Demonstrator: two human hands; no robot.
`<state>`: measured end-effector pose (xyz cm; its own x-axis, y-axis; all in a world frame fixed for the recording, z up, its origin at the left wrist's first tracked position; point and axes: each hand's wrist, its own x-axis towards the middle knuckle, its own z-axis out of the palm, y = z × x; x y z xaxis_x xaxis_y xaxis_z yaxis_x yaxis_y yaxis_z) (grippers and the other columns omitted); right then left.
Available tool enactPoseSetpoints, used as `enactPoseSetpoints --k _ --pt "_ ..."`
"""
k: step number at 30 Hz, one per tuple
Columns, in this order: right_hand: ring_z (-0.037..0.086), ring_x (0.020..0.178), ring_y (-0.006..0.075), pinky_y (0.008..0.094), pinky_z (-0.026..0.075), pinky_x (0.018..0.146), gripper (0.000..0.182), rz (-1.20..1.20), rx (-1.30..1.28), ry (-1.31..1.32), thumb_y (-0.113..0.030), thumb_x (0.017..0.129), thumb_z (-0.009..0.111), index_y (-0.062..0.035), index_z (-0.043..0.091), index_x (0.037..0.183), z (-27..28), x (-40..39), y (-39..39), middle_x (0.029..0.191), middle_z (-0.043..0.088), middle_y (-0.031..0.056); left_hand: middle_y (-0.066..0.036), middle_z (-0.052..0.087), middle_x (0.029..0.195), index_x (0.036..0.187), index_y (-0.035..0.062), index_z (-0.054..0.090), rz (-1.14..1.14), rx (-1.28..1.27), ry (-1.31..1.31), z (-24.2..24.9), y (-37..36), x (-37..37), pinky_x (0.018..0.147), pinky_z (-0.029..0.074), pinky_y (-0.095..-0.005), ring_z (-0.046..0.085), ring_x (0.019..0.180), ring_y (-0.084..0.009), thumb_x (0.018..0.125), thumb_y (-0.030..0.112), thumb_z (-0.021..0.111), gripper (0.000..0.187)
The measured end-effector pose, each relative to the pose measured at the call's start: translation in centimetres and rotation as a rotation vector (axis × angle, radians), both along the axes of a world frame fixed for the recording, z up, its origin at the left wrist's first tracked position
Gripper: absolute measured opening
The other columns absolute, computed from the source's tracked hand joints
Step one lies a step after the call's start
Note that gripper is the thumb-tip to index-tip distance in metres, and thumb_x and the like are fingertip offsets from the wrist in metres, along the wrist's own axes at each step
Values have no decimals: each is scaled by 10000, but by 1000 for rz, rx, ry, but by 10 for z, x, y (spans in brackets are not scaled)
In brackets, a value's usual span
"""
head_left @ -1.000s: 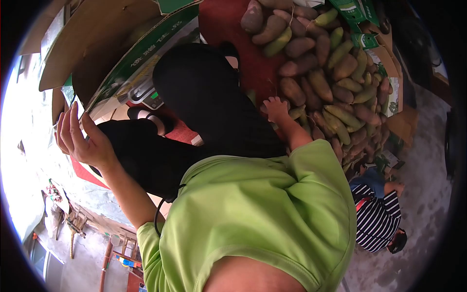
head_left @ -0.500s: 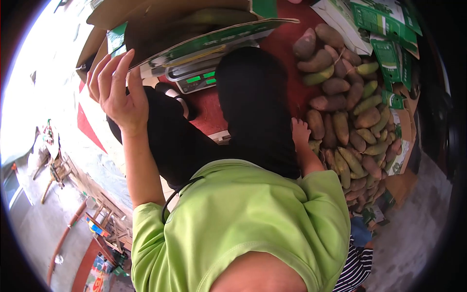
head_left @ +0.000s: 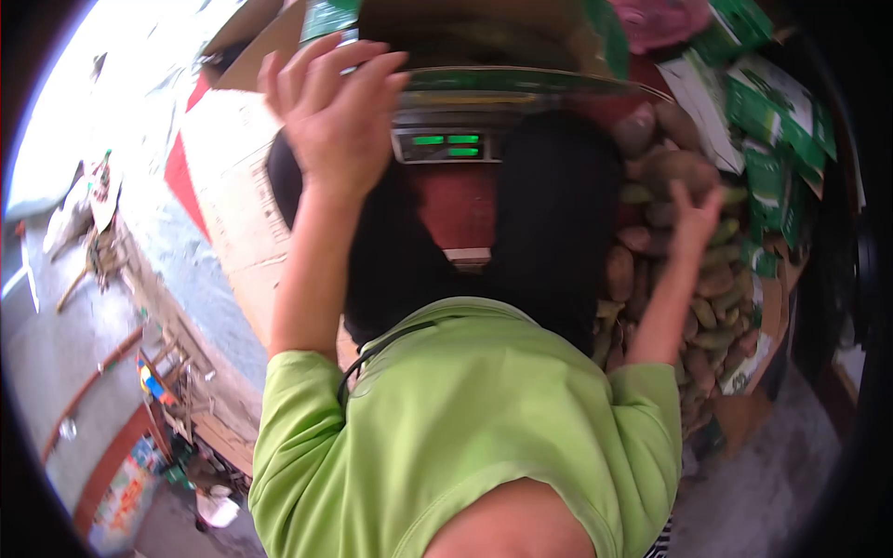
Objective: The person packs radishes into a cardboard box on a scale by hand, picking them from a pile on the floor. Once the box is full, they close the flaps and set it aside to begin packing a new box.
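Observation:
My left hand (head_left: 337,116) is raised with its fingers spread and nothing in them. It overlaps the near edge of an open cardboard box (head_left: 507,79), whose inside is dark. Below that edge shows a scale (head_left: 446,147) with green lit digits, between my knees. My right hand (head_left: 696,221), a little blurred, reaches over a heap of oblong brown and green fruits or tubers (head_left: 716,279). Its thumb and fingers are apart, with their tips right at a large brown piece (head_left: 674,169).
Green and white printed packaging (head_left: 777,116) lies beyond the heap, near a pink item (head_left: 659,20). Flattened cardboard (head_left: 246,200) lies at my left. A wooden stool-like frame (head_left: 181,391) stands farther back on the left.
My right hand has moved from beside my knee forward over the heap, fingers now spread. The view has turned, so the box and scale sit farther right; my left hand stays raised and open.

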<state>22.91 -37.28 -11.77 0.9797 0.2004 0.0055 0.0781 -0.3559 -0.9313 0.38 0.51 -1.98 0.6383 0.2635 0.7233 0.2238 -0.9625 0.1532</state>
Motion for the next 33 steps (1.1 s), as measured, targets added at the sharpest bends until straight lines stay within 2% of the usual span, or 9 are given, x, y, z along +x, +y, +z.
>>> enactPoseSetpoints --k 3,9,13,16,20,23,27,28,33 --pt "515 1143 220 355 409 994 547 9 242 -147 4 788 713 13 458 1272 72 23 41 1239 534 121 62 650 974 894 200 717 19 5 2 3 -5 0 1057 235 -428 550 1071 -178 771 166 704 129" --pt "505 1153 189 347 379 1026 472 428 351 -403 10 814 679 26 494 1248 174 24 146 1240 528 110 64 629 970 899 208 709 18 28 -23 3 -9 -1 1064 214 -453 539 1070 -173 737 181 726 165" --pt "516 1140 166 323 409 990 496 546 238 -306 -32 799 716 -8 525 1256 162 9 208 1208 557 93 68 612 1013 927 218 700 11 72 -12 3 -11 -3 1065 215 -471 531 1087 -169 700 199 736 230" --pt "548 1114 167 291 437 960 525 619 -5 -594 -72 804 729 -46 527 1289 138 2 248 1191 588 74 71 612 1025 927 232 698 -26 123 -52 1 -14 -4 1063 227 -490 526 1100 -155 677 209 719 253" --pt "553 1126 167 281 459 945 440 682 183 -457 -66 850 679 -44 548 1270 121 19 255 1230 588 90 62 612 1036 929 223 700 -79 183 -11 -2 -16 -9 1063 242 -494 537 1090 -167 685 224 722 245" --pt "566 1104 154 278 458 940 359 509 79 -268 -84 887 641 -20 571 1234 144 4 238 1194 609 82 64 613 1036 928 227 699 -68 159 -9 2 -14 -11 1070 239 -490 540 1084 -168 699 219 718 231" --pt "586 1049 117 274 437 939 285 462 155 -303 -80 918 596 13 594 1187 135 12 197 1143 637 73 66 613 1049 981 227 704 -17 128 -2 5 -13 -15 1095 208 -445 521 1106 -167 717 198 723 266" --pt "603 993 116 249 454 895 231 387 294 -242 -97 884 639 24 646 1081 132 10 188 1074 660 61 66 613 1049 981 227 704 -24 124 -3 6 -13 -16 1095 208 -445 521 1106 -167 717 198 723 266" --pt "601 976 114 244 454 877 253 52 165 -146 -106 905 614 15 621 1126 99 9 125 1089 654 54 62 616 1051 991 216 708 10 96 25 7 -12 -16 1107 194 -430 518 1116 -169 696 182 742 299"
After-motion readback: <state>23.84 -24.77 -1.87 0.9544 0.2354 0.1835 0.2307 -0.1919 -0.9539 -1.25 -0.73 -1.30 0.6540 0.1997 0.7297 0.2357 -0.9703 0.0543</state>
